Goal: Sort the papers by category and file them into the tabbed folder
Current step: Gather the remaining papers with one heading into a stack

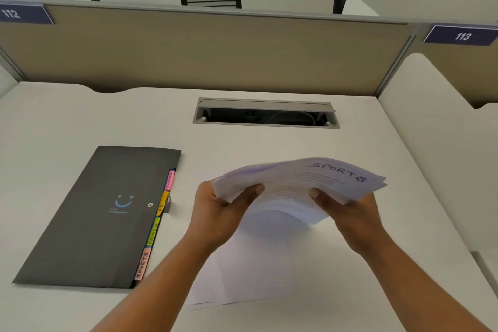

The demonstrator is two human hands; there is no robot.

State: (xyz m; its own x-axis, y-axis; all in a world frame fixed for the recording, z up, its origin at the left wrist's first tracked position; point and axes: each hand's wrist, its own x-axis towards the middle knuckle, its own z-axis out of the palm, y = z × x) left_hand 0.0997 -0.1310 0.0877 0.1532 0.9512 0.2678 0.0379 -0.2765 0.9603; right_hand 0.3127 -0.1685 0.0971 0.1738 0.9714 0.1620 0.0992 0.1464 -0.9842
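Gripping a stack of papers point(299, 188) headed "SPORTS" at its two near corners, the left hand point(218, 213) and right hand point(347, 213) hold it above loose sheets point(250, 272) on the surface point(350, 143), right of the closed dark tabbed folder point(102, 218).

Open desktop point(229, 148) lies between folder point(102, 213) and papers point(296, 183); cable hatch point(265, 114) gapes behind; partition point(215, 51) walls the far edge; side panel point(431, 121) blocks right.

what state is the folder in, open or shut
Shut. The folder lies flat on the desk, cover down, only its coloured tabs showing along the right edge.
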